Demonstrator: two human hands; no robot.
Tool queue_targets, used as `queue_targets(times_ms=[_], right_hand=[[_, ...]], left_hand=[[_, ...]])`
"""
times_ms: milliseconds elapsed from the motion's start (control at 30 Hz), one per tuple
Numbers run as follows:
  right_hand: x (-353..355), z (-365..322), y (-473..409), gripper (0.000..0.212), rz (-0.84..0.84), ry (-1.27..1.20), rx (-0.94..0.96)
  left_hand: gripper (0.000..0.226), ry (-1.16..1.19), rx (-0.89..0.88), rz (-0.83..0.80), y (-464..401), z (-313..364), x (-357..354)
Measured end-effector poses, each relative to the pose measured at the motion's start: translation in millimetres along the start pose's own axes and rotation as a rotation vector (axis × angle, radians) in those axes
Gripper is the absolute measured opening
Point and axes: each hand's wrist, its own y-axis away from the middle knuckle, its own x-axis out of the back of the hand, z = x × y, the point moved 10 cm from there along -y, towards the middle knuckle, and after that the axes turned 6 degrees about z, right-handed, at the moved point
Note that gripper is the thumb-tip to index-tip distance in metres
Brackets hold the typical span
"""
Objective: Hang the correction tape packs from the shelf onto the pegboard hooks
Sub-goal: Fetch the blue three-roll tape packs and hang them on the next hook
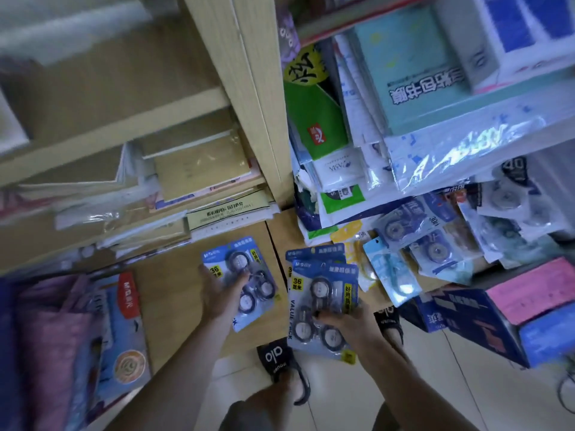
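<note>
Two hands reach down over the low wooden shelf (174,275), each with a blue correction tape pack. Left of the shelf's seam, the left hand (222,293) comes in on a bare forearm rising from the lower middle of the view; its thumb lies across the face of the left pack (245,281) and the fingers curl behind the card, gripping it just above the shelf top. Right of the seam, the right hand (345,321) stretches forward from the lower right, wrist bent, fingertips pinching the front of a small stack of packs (317,300) near the tape wheels; whether the stack rests on the shelf edge cannot be told. Below the seam, on the tiled floor, stand two black sandals (278,359). Farther right of the seam, more packaged tapes (413,237) lie in a loose heap, and beyond them sits a dark blue box (473,318) with a pink top.
</note>
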Motion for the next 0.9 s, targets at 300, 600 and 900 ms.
queue_targets(times_ms=[300, 600, 900], right_hand=[[61, -145, 129, 0.026, -0.237, -0.133, 0.136], [111, -292, 240, 0.045, -0.325, -0.056, 0.443], [173, -425, 359, 0.037, -0.327, 0.050, 0.827]], left_hand=[[0.107, 0.229, -0.302, -0.380, 126, 159, 25], [0.048, 0.501, -0.476, -0.431, 265, 331, 56], [0.047, 0.516, -0.877, -0.390, 403, 465, 112]])
